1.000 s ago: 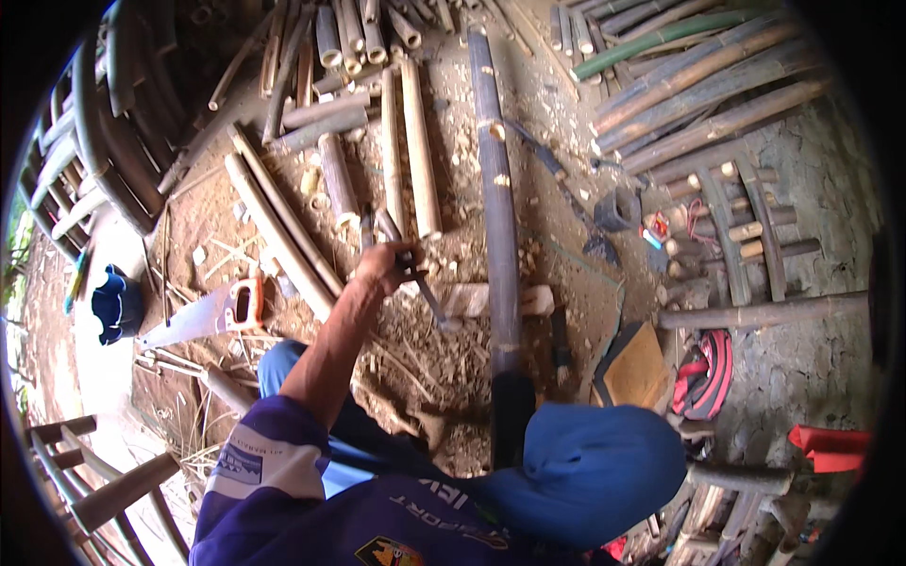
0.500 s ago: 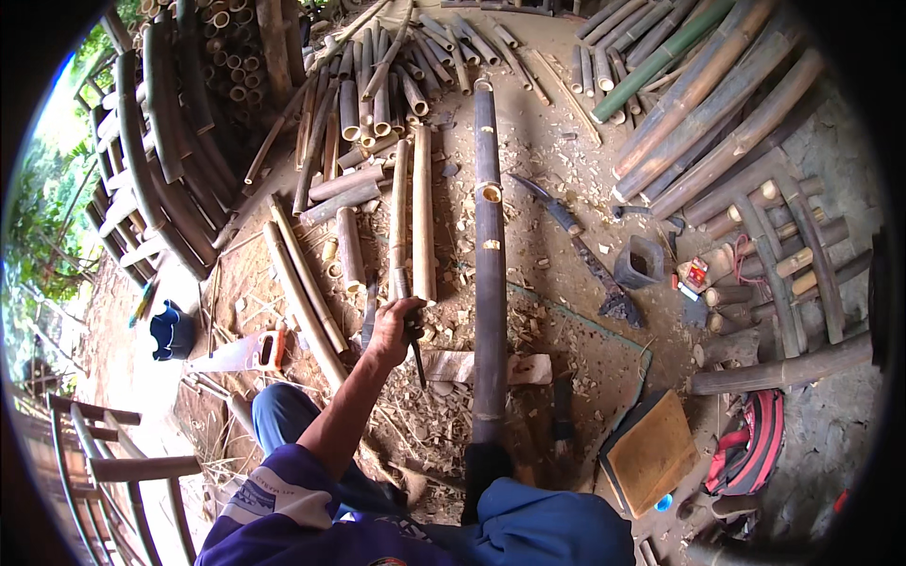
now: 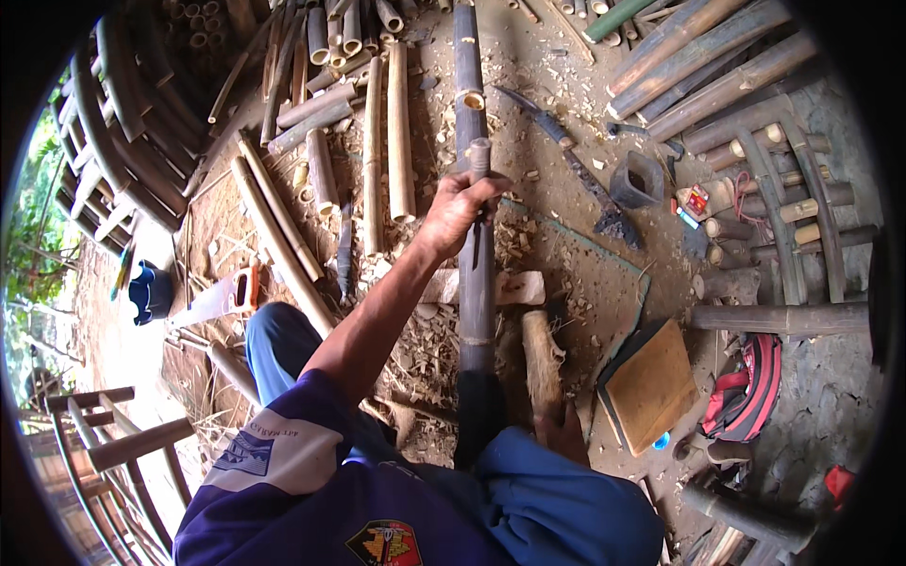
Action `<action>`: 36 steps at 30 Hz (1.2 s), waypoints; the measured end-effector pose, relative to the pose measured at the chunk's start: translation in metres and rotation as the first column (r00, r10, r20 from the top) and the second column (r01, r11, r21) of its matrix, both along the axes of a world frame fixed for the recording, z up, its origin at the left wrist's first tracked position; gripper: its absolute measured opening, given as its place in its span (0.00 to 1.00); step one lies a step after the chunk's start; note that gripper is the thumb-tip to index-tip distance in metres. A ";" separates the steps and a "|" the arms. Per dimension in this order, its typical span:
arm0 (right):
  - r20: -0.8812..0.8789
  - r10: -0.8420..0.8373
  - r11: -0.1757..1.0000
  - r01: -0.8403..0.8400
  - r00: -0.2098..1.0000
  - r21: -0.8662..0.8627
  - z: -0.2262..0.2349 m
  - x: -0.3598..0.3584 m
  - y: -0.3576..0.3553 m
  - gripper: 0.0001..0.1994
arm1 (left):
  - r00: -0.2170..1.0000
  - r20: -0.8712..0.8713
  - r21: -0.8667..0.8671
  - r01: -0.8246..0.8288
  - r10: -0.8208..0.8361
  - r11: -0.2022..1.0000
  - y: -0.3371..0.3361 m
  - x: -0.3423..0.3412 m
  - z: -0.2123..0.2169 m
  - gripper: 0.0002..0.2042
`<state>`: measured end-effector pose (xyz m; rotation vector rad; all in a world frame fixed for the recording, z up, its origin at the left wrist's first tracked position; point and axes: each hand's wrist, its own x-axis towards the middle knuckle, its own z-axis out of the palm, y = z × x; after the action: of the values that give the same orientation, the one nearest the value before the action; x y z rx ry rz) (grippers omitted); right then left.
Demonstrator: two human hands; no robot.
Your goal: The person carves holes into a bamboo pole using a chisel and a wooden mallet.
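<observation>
1 chisel (image 3: pixel 480 158) is grasped by the curled fingers of the left hand (image 3: pixel 453 215) over the bamboo pole (image 3: pixel 478 316), which is laid across a wood block (image 3: pixel 522 289). 1 wooden mallet (image 3: pixel 542 358) is gripped by the right hand (image 3: pixel 563 434), beside the pole.

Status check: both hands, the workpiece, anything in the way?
Left hand grips chisel over bamboo pole; tip contact unclear. Right hand on wooden mallet, right of pole. Open notch beyond chisel. Wood chips scattered on ground alongside.
</observation>
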<state>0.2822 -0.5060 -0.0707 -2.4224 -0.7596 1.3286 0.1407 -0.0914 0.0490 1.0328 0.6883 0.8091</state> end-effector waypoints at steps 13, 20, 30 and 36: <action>-0.417 -0.256 0.755 0.450 0.872 0.477 0.099 -0.024 0.038 0.34 | 0.989 -0.089 0.112 0.128 -0.118 0.985 -0.027 -0.002 -0.006 0.10; -0.021 -0.094 0.986 0.096 0.995 0.138 0.036 -0.021 -0.017 0.38 | 0.989 0.028 0.180 0.140 -0.147 0.974 -0.027 0.000 -0.017 0.16; -0.028 -0.344 0.937 0.342 0.938 -0.071 0.111 -0.004 -0.122 0.43 | 0.988 -0.112 0.108 0.115 -0.102 0.988 -0.034 -0.004 0.009 0.11; -0.071 -0.328 0.944 0.323 0.942 -0.068 0.116 -0.007 -0.105 0.45 | 0.998 0.040 0.160 0.037 -0.044 0.986 -0.030 -0.002 -0.012 0.09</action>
<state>0.2756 -0.6108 0.0454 -2.3860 -0.2851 1.3173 0.1391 -0.1216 0.0373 1.1659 0.5701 0.8588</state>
